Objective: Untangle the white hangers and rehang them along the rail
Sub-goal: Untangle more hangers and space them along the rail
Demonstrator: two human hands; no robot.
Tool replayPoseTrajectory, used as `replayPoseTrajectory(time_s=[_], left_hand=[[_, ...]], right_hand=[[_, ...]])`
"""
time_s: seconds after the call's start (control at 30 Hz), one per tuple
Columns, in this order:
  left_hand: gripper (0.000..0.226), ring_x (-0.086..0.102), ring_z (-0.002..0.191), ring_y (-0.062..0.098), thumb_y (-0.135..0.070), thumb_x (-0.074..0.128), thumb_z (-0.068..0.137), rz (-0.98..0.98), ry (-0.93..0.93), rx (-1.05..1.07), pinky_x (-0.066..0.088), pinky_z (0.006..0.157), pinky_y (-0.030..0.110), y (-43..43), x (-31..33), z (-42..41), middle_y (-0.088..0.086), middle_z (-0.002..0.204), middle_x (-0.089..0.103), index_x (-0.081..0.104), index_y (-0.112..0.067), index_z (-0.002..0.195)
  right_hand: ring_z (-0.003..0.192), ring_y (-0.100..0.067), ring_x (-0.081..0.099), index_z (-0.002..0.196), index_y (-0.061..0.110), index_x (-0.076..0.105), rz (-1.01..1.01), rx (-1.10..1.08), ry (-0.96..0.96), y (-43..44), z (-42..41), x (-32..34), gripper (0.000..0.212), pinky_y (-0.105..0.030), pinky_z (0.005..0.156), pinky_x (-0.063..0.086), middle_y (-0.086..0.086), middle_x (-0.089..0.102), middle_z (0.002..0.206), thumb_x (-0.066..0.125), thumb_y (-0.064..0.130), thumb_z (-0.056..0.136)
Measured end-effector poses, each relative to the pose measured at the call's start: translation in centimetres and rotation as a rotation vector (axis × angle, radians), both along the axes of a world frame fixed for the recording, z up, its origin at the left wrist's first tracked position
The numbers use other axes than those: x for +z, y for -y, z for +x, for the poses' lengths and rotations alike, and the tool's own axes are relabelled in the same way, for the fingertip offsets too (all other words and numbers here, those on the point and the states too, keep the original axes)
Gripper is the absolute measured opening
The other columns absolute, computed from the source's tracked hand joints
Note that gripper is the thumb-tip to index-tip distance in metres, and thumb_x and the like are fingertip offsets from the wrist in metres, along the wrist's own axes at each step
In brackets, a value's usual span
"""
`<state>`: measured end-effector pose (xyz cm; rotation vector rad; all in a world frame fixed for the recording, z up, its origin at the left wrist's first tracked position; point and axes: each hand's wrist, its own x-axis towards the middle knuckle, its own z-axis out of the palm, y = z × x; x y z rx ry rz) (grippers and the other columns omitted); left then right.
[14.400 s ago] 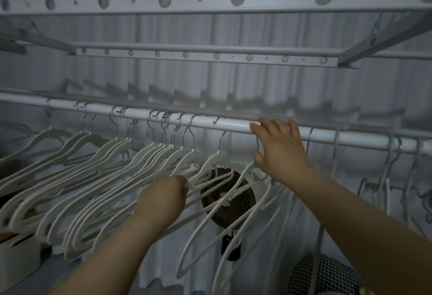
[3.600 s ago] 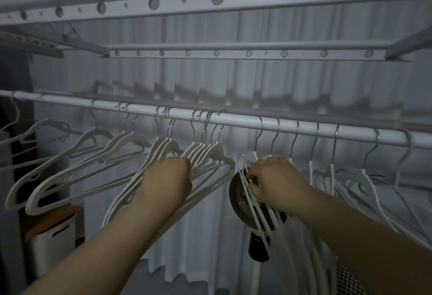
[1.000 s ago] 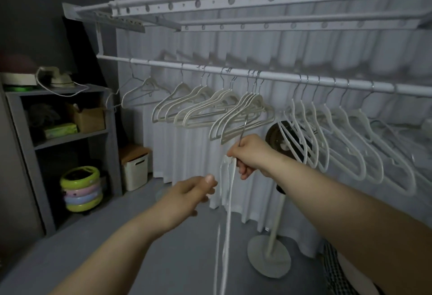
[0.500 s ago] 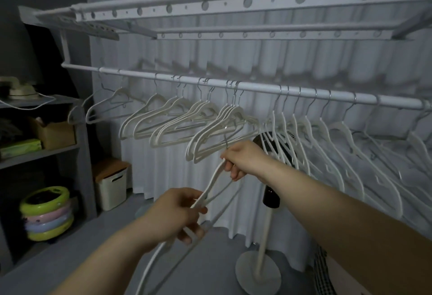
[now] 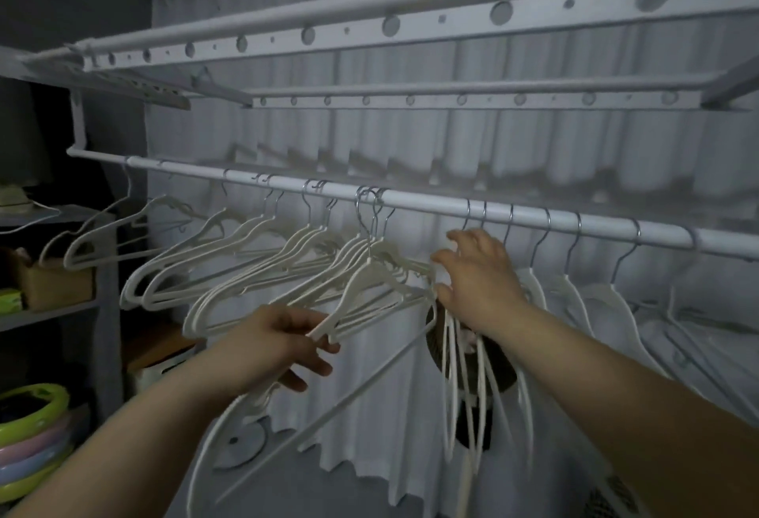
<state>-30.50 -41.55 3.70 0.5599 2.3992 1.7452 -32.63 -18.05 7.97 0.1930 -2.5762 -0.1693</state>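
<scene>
Below the middle of the rail [image 5: 431,205], two bare hands work among the white hangers.

Left hand [image 5: 283,347]: thumb and curled fingers pinch the sloping arm of one held hanger [image 5: 347,293]. Its neck rises toward a cluster of three hooks [image 5: 373,205] at the rail. Whether its own hook sits over the rail cannot be told.

Right hand [image 5: 478,275]: fingers spread and slightly blurred, raised just under the rail and gripping nothing. Its thumb side meets the shoulder tips of the left group.

Left group [image 5: 254,267]: roughly nine hangers between the rail's left end and its middle, hooks bunched in ones, twos and threes, arms overlapping. The count is approximate.

Right group [image 5: 575,295]: seven hooks spaced singly from the right hand toward the rail's right end, bodies hanging nearly edge-on.

Above the rail run two perforated bars [image 5: 390,26]. Behind it hangs a pleated white curtain [image 5: 534,156]. One fan [image 5: 499,369] stands behind the right wrist, partly hidden by hangers.

At the left edge are one shelf unit [image 5: 53,314] carrying one cardboard box [image 5: 53,283], one white bin [image 5: 164,361] with a brown lid, and one stack of four coloured rings [image 5: 28,435].
</scene>
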Motion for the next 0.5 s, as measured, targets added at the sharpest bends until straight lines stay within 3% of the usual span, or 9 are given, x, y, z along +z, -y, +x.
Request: replayPoseTrajectory(time_s=[0.1, 0.2, 0.4, 0.5], left_hand=[[0.023, 0.069, 0.064, 0.002, -0.011, 0.057, 0.052, 0.038, -0.039, 0.009, 0.05, 0.048, 0.015, -1.4, 0.7, -1.5, -0.01, 0.067, 0.072, 0.07, -0.02, 0.069], [0.02, 0.069, 0.062, 0.001, -0.01, 0.058, 0.052, 0.084, -0.051, -0.008, 0.051, 0.049, 0.013, -2.4, 1.0, -2.8, -0.009, 0.067, 0.073, 0.072, -0.023, 0.059], [0.028, 0.067, 0.06, 0.0, -0.008, 0.055, 0.053, 0.128, -0.104, -0.036, 0.05, 0.051, 0.012, -3.4, 1.7, -5.0, -0.009, 0.066, 0.073, 0.068, -0.017, 0.076], [0.025, 0.067, 0.061, 0.001, 0.003, 0.061, 0.071, 0.138, -0.153, -0.036, 0.05, 0.052, 0.013, -4.0, 2.3, -6.2, -0.007, 0.074, 0.071, 0.068, -0.019, 0.079]], right_hand=[[0.144, -0.025, 0.0, 0.144, 0.016, 0.021, 0.047, -0.051, -0.109, -1.7, -1.4, 1.4, 0.058, -0.037, 0.116, -0.005, -0.006, 0.003, 0.156, 0.045, 0.026, 0.092], [0.142, -0.023, 0.008, 0.144, 0.015, 0.019, 0.064, -0.111, -0.141, -2.7, -2.7, 2.3, 0.061, -0.039, 0.116, -0.002, -0.005, 0.011, 0.155, 0.046, 0.03, 0.092], [0.141, -0.022, 0.012, 0.145, 0.015, 0.017, 0.069, -0.09, -0.187, -3.1, -3.5, 2.3, 0.063, -0.04, 0.115, -0.002, -0.003, 0.016, 0.154, 0.045, 0.029, 0.091], [0.14, -0.022, 0.015, 0.144, 0.015, 0.021, 0.077, -0.066, -0.222, -3.4, -3.6, 2.3, 0.061, -0.04, 0.116, -0.002, -0.004, 0.019, 0.153, 0.047, 0.026, 0.091]])
